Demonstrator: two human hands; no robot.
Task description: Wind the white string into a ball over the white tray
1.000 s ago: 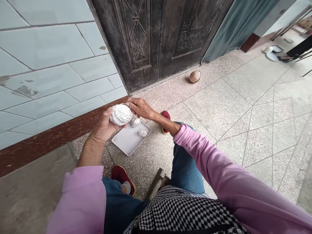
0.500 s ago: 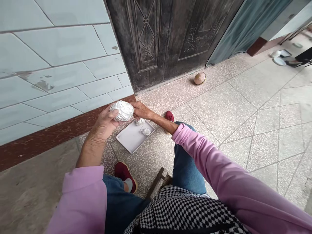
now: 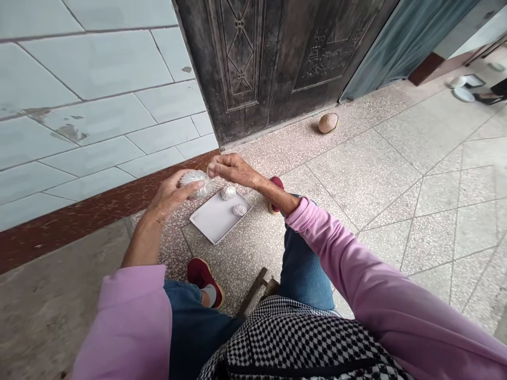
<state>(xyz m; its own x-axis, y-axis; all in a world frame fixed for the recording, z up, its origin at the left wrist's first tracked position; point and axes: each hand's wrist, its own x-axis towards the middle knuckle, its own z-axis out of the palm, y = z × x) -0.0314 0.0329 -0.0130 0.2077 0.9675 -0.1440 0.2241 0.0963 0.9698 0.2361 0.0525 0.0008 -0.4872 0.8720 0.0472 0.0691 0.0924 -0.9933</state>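
Note:
My left hand [image 3: 171,194] is closed around a white ball of thread [image 3: 197,182], held above the floor near the wall. My right hand [image 3: 229,169] is just right of the ball, its thumb and fingers pinched together at the ball's edge, apparently on a thin strand I can barely see. Below both hands a white rectangular tray [image 3: 216,219] lies on the floor with two small white thread balls [image 3: 228,192] [image 3: 240,210] on it.
A tiled wall [image 3: 91,105] with a dark red skirting runs along the left, and a dark carved door [image 3: 273,58] stands ahead. A round tan object [image 3: 328,122] lies by the door. My knees, red shoes [image 3: 205,277] and a wooden stool edge [image 3: 257,287] are below.
The ball has turned in my left hand and looks smaller in view. My right hand lifted slightly and drew its pinched fingers a little away from the ball.

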